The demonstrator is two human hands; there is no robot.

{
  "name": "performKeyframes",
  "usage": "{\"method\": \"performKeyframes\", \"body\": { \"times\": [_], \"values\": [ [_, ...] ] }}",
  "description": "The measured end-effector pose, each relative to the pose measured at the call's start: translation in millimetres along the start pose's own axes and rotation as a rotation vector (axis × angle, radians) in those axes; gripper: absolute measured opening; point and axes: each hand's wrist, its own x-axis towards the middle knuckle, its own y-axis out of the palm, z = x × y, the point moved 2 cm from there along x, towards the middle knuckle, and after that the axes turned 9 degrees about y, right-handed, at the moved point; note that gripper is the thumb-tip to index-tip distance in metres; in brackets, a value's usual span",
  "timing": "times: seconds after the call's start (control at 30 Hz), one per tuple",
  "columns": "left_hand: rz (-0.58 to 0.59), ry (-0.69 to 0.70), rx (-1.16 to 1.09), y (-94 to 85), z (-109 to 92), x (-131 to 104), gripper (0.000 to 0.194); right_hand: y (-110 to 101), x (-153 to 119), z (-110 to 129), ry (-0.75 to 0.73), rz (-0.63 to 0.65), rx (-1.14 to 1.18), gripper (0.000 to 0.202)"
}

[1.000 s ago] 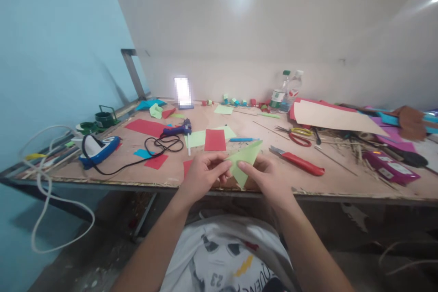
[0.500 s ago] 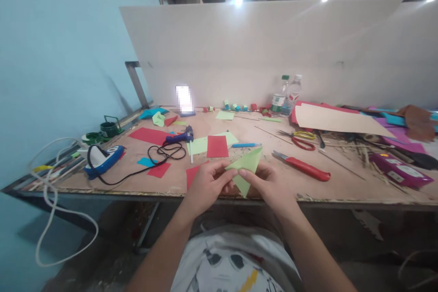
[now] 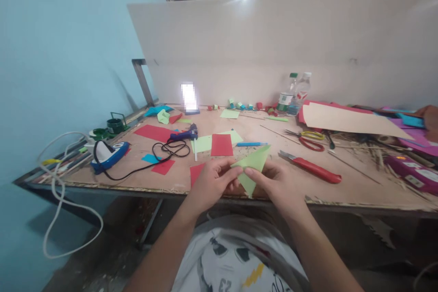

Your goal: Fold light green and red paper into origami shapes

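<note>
The left hand (image 3: 217,180) and the right hand (image 3: 278,182) both hold the light green paper (image 3: 255,159), pinching it between thumb and fingers. The two thumbs lie close together on its near face, and the other fingers are curled, partly hidden behind it. The paper is folded to a point at the upper right and another at the bottom, and is held up at the near edge of the table (image 3: 212,124), in the middle of the scene.

Just beyond the hands, a red square (image 3: 221,145) overlaps a pale green sheet (image 3: 201,145) lying flat, and a blue pen (image 3: 251,144) lies to their right. On the left are a blue glue gun (image 3: 185,134), a looped black cable (image 3: 171,148) and a blue-and-white device (image 3: 111,157). To the right of the hands lies a red-handled cutting tool (image 3: 316,171), its blade pointing left; farther back are scissors (image 3: 311,136) with yellow and red handles.

At the far side, a bright upright screen (image 3: 189,98) stands on the left and two plastic bottles (image 3: 294,98) on the right. A large beige sheet (image 3: 352,121) lies over red ones near the bottles, with a purple pack (image 3: 415,173) at the near right
</note>
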Motion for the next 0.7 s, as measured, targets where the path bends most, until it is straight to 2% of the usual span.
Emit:
{"method": "performKeyframes", "body": {
  "times": [0.37,0.7],
  "values": [
    [-0.024,0.072,0.164,6.2,-4,-4,0.031,-2,0,0,-0.051,-0.004,0.031,0.028],
    [0.04,0.204,0.422,5.1,-23,6,0.026,-1,0,-1,-0.03,0.066,0.064,0.034]
  ]
}}
